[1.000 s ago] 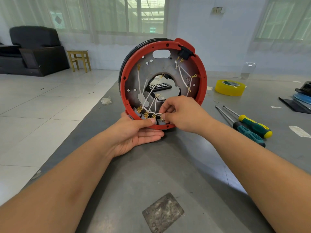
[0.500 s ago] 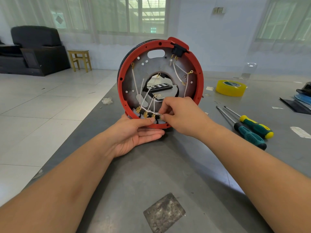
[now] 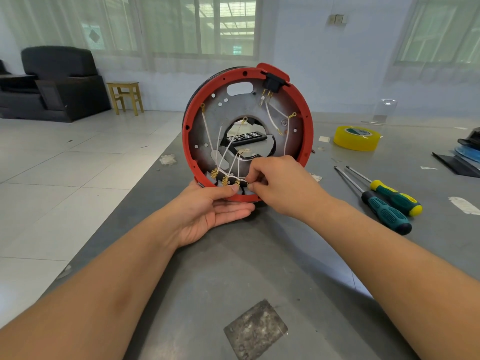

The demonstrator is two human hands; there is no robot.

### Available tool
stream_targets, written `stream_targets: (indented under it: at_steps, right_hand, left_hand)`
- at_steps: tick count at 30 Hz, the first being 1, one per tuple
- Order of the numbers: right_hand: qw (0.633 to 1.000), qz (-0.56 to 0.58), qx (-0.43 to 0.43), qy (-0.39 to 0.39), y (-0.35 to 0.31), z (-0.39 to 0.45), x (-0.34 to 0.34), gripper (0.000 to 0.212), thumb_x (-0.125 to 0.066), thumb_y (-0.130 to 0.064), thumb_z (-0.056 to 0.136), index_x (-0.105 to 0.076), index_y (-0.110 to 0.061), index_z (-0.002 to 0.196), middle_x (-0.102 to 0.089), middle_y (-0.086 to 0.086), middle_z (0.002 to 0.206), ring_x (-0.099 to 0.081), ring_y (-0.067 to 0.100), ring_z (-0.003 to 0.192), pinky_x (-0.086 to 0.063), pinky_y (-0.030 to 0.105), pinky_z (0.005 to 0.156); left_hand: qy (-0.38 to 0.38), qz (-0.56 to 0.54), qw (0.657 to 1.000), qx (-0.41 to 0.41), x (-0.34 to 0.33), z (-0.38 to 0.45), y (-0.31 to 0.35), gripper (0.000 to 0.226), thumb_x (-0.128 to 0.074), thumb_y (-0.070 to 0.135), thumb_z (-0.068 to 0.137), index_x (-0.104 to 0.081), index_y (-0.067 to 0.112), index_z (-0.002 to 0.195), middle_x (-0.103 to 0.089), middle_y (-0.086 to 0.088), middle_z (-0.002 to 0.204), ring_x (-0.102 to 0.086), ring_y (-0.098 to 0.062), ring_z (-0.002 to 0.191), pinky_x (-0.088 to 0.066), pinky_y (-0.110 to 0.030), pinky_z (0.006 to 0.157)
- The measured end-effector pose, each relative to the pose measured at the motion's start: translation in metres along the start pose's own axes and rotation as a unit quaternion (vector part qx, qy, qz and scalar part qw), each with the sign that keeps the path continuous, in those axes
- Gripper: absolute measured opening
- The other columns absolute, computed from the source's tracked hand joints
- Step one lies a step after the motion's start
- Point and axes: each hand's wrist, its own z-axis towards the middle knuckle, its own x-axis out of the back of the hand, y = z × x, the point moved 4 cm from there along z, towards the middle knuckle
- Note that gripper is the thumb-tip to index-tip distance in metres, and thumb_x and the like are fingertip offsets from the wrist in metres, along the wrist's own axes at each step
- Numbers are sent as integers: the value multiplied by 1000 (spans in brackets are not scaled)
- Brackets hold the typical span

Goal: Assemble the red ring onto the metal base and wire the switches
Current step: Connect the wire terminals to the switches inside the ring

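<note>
The red ring (image 3: 307,131) stands upright on the grey table, fitted around the grey metal base (image 3: 259,105). White wires (image 3: 207,131) with brass terminals cross the plate down to a row of black switches (image 3: 220,181) at the bottom rim. A black switch (image 3: 271,85) sits at the top under a red tab. My left hand (image 3: 207,211) cups the ring's bottom edge from below, thumb pressed on the rim. My right hand (image 3: 280,185) pinches a brass wire terminal at the lowest switch; its fingertips hide the contact.
Two green-handled screwdrivers (image 3: 384,203) lie to the right. A yellow tape roll (image 3: 357,137) sits further back, black and blue items (image 3: 465,152) at the right edge. A black strip (image 3: 246,137) shows through the plate's centre hole. The table's left edge (image 3: 145,185) drops to tiled floor.
The ring has rotated slightly counter-clockwise, its top tab moving left. My right hand stays at the bottom switches, and my left hand keeps its hold.
</note>
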Motion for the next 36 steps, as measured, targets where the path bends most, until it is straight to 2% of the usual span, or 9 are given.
stream_targets:
  at_steps: [11,16,21,23,27,31,33,34,36]
  right_hand:
    - [978,-109,114,136,8,-29,-16,24,-61,-21,97,-69,-11,118,-67,5,110,-62,27,98,-47,41,87]
    - [972,-148,129,126,15,-36,-16,46,-64,-41,91,-62,-18,131,-67,-3,117,-61,20,107,-36,37,105]
    - [981,-110,90,134,18,-41,-13,55,-67,-59,88,-62,-20,126,-65,-6,109,-61,17,104,-38,41,95]
    - [981,-98,81,145,19,-46,-9,55,-63,-60,89,-63,-19,126,-64,-7,108,-59,16,103,-39,44,91]
    - [984,-58,57,157,20,-60,0,56,-59,-62,89,-66,-19,125,-66,-8,109,-58,11,103,-37,39,93]
    - [988,-25,44,146,18,-70,6,54,-59,-63,88,-65,-23,123,-66,-11,110,-55,6,103,-31,32,93]
    - [988,-19,47,144,18,-71,9,52,-62,-61,87,-67,-23,121,-64,-14,107,-55,5,102,-29,30,92]
    - [989,-16,48,139,18,-70,10,51,-63,-61,86,-67,-23,121,-64,-15,106,-55,4,102,-29,29,92]
    - [993,3,46,108,18,-68,10,55,-59,-67,85,-67,-26,121,-63,-18,107,-53,1,102,-29,29,96]
  left_hand:
    - [4,-2,1000,7,2,1,-1,38,-76,9,88,-65,-7,122,-73,-37,110,-76,-46,99,-66,-41,71]
    - [6,6,1000,-3,4,-5,2,52,-84,32,81,-71,-1,119,-75,-32,111,-78,-39,100,-65,-34,70]
    - [46,134,989,-30,-2,-14,6,78,-78,71,76,-74,2,112,-76,-32,94,-78,-27,69,-58,-23,51]
    - [84,255,962,-43,-4,-19,8,92,-60,92,74,-71,9,113,-77,-26,82,-71,-23,56,-52,-24,47]
    - [216,501,830,-114,0,-30,17,114,-16,109,64,-72,13,85,-74,2,61,-68,-10,56,-45,-32,62]
    - [253,519,808,-117,-2,-32,13,110,-9,114,53,-64,28,93,-69,10,92,-66,-18,94,-48,-41,82]
    - [246,511,815,-118,-3,-32,10,112,-14,112,58,-60,38,128,-67,7,128,-58,-29,130,-46,-47,103]
    - [243,515,813,-122,-3,-33,10,118,-18,109,63,-41,39,155,-54,2,153,-43,-32,147,-39,-51,115]
    - [237,523,805,-149,-2,-35,12,116,-28,99,73,-6,36,168,-18,3,175,-16,-29,161,-22,-53,127]
